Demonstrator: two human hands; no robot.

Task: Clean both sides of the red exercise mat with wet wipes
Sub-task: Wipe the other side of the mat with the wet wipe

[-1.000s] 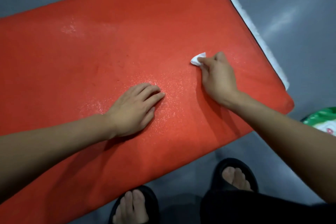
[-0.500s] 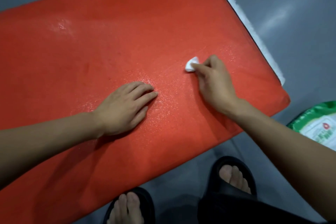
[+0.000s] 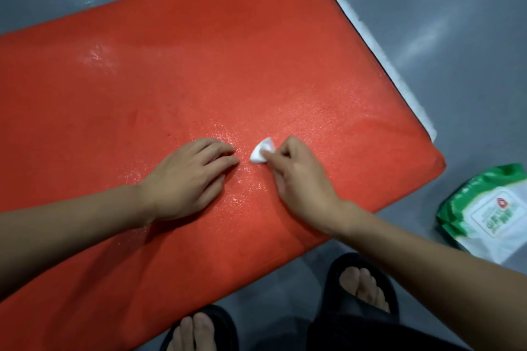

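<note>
- Left hand [image 3: 189,177] lies palm down on the mat [image 3: 199,71], fingers straight and close together, pressing flat; it holds nothing; its forearm comes in from the left edge
- Right hand [image 3: 299,177] has its fingers curled, pinching a small folded wipe [image 3: 262,152] against the mat; the wipe sits just beside the left fingertips, not touching them; the right forearm runs in from the lower right
- Mat is red and lies on a grey glossy floor [image 3: 456,37], filling most of the view; its surface glistens wet around both hands and at a patch upper left
- A white strip [image 3: 393,65] shows along the mat's far right edge
- A green-and-white wipes pack [image 3: 484,216] lies on the floor right of the mat, apart from it
- Two feet in black sandals [image 3: 362,285] stand at the mat's near edge
</note>
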